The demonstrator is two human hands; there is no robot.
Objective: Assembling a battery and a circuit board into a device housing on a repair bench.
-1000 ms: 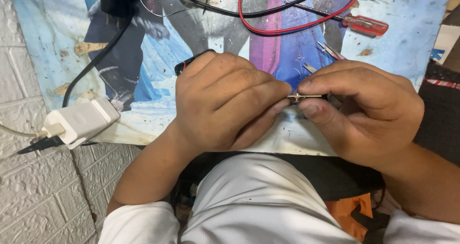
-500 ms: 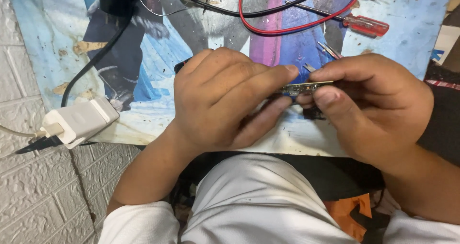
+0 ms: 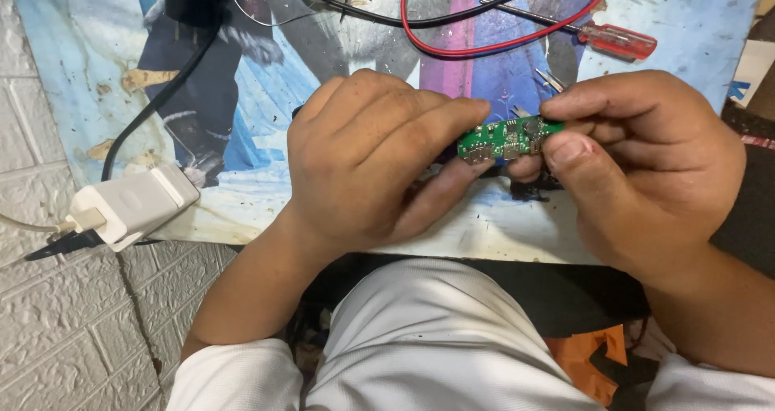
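Both hands meet over the middle of a worn, printed blue work mat (image 3: 97, 48), pinching a small green rectangular circuit board (image 3: 507, 139) between them. The left hand (image 3: 367, 165) curls over the board's left end, its fingers closed and its fingertips gripping that edge. The right hand (image 3: 646, 165) clamps the right end between thumb and forefinger, the thumb pressed across the front. The board is held just above the mat, its long axis running left to right and tilted slightly up toward the right, its component side facing the camera with metal connector sockets along the lower edge.

A white plug-in power adapter (image 3: 133, 205) lies at the mat's left edge, well apart from the hands, with a thick black cable (image 3: 161, 96) running up from beside it. Looped red wire (image 3: 484, 48) and a thinner black wire (image 3: 387, 15) cross the top of the mat. A screwdriver with a clear red handle (image 3: 617, 39) lies just above the right hand. Metal tweezers (image 3: 549, 80) rest on the mat between the screwdriver and the board.
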